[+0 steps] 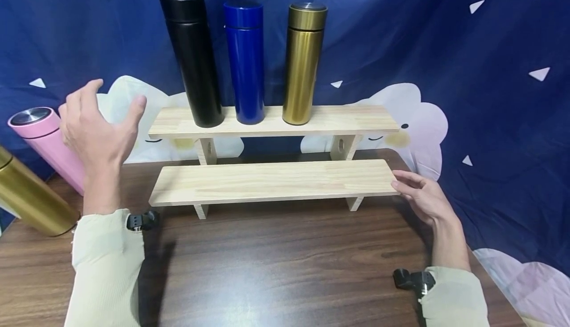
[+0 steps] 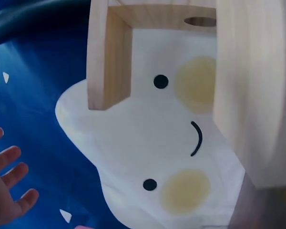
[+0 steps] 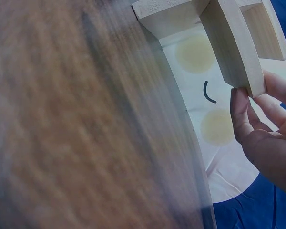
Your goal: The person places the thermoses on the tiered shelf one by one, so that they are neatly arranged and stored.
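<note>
A two-tier wooden shelf (image 1: 276, 181) stands on the table. My right hand (image 1: 425, 198) pinches the right end of its lower board, the fingers and thumb on either side of the edge in the right wrist view. My left hand (image 1: 98, 131) is raised with spread fingers, holding nothing, left of the shelf and overlapping a pink bottle (image 1: 49, 141) in the head view. On the upper board stand a black bottle (image 1: 193, 65), a blue bottle (image 1: 246, 65) and a gold bottle (image 1: 305, 67), side by side.
At the far left a second gold bottle (image 1: 33, 198) stands beside the pink one. The brown wooden table (image 1: 276, 257) stretches in front of the shelf. Behind hangs a dark blue cloth (image 1: 401, 35) with white cloud faces and triangles.
</note>
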A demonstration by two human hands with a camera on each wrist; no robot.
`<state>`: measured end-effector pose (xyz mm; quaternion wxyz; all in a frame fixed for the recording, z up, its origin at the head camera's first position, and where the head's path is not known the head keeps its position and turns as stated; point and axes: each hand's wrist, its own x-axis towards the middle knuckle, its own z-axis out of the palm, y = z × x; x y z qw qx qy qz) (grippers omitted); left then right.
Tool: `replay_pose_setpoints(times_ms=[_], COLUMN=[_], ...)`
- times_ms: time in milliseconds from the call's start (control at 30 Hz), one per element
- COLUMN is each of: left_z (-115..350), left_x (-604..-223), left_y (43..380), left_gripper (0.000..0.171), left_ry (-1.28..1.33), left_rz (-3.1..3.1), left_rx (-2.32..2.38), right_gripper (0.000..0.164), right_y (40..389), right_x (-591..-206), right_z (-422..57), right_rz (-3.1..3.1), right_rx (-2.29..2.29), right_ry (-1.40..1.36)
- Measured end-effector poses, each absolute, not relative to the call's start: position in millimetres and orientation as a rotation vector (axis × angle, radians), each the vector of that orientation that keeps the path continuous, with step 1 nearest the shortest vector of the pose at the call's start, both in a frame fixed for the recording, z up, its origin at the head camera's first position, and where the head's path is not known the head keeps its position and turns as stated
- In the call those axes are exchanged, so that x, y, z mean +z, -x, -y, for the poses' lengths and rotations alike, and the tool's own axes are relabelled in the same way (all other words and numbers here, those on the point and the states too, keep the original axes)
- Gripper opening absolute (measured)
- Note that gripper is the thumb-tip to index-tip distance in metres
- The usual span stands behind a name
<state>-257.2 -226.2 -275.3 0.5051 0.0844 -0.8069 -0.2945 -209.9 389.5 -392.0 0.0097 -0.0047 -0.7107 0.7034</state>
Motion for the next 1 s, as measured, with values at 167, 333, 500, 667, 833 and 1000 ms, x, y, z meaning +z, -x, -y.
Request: replay_pose_setpoints(times_ms=[167, 333, 500, 667, 833, 1000], left_z=[232, 238, 247, 255, 261, 270], left_x=[-284, -296, -315, -330, -341, -347], left_y=[250, 245, 239, 232, 229, 219], left_gripper=[0.077, 0.076, 0.069, 0.061, 0.051, 0.032], left_ry=[-0.201, -0.229, -0.340, -0.425, -0.507, -0.615], left_rz=[1.885, 1.811, 1.755, 1.619, 1.473, 1.379], left_rx=[-0.692, -0.659, -0.640, -0.612, -0.588, -0.655], right_gripper=[0.029, 0.026, 0.027, 0.027, 0.027, 0.026], right_y=[210, 210, 210, 210, 210, 210], right_x=[-392, -393, -393, -393, -393, -392], right_z=[-388, -389, -390, -389, -390, -389], right_rz=[2.241, 2.218, 2.189, 2.183, 2.174, 2.180], right_rx=[2.178, 2.201, 2.226, 2.240, 2.249, 2.244], right_ry=[0.024, 0.015, -0.012, 0.001, -0.001, -0.009])
